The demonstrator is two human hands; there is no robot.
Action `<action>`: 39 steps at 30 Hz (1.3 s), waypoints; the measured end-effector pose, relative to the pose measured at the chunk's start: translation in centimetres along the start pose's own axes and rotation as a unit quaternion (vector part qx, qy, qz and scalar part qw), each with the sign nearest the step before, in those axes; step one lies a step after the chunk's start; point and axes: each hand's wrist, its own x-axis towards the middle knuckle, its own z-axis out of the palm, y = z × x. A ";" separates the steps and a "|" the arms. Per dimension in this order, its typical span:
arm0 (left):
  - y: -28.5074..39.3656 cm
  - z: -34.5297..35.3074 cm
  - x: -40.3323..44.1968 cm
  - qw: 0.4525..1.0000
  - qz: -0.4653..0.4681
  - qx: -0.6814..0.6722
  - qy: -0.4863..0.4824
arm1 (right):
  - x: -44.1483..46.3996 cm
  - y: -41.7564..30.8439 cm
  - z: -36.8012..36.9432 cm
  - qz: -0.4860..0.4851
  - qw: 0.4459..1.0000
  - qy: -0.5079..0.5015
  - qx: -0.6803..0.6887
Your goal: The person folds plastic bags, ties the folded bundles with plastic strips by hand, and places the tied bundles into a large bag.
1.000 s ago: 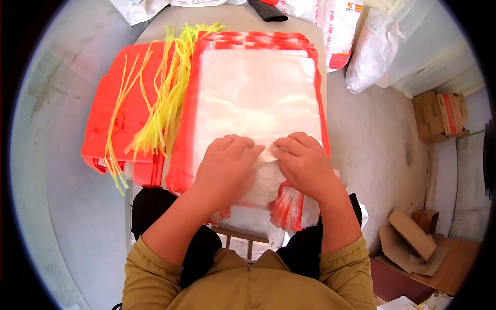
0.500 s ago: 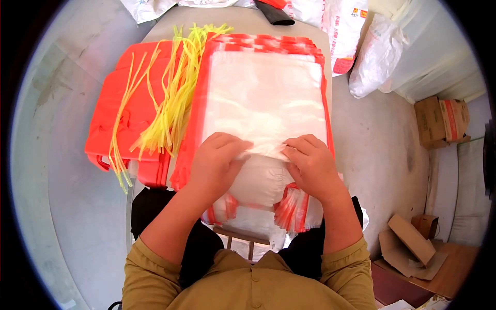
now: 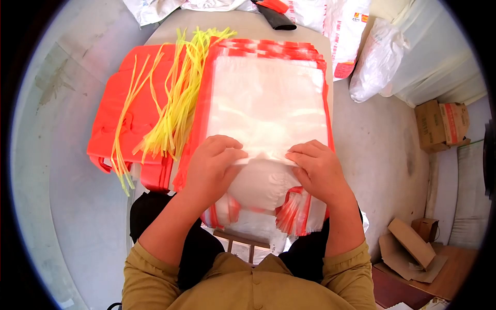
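A stack of clear plastic bags with red edges (image 3: 268,93) lies in front of me. Near its lower part, my left hand (image 3: 217,163) has its fingers closed on the top clear plastic bag (image 3: 261,183). On the other side, my right hand (image 3: 318,168) pinches the same bag, thumb against fingers. Between the hands the film forms a crosswise fold, and its near part bulges toward me. Gathered red-and-clear bag edges (image 3: 293,212) fan out below my right hand. My fingertips partly hide the film they grip.
Left of the stack, yellow plastic strips (image 3: 178,113) lie over folded red bags (image 3: 121,116). A black tube-like item (image 3: 276,18) rests at the table's (image 3: 217,19) far edge. White printed sacks (image 3: 345,39) stand behind. Cardboard boxes (image 3: 433,124) sit on the right.
My hands have moved slightly apart along the fold, the right one shifting rightward. The film between them looks straighter. The whole view has shifted a little.
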 end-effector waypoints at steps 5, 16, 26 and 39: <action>0.8 -0.6 0.3 0.997 -0.038 -0.071 -0.013 | -0.3 0.0 -1.9 0.055 0.988 -0.096 0.112; 1.3 -1.1 0.4 0.925 -0.326 -0.188 -0.051 | 2.9 3.1 -1.1 0.124 0.962 -0.100 0.219; 0.4 -0.7 1.2 0.928 -0.364 -0.065 -0.047 | 4.6 3.6 -0.5 0.297 0.929 -0.147 0.166; 0.1 -0.2 1.2 0.925 -0.374 -0.059 -0.020 | 3.6 2.7 2.1 0.125 0.985 0.082 -0.081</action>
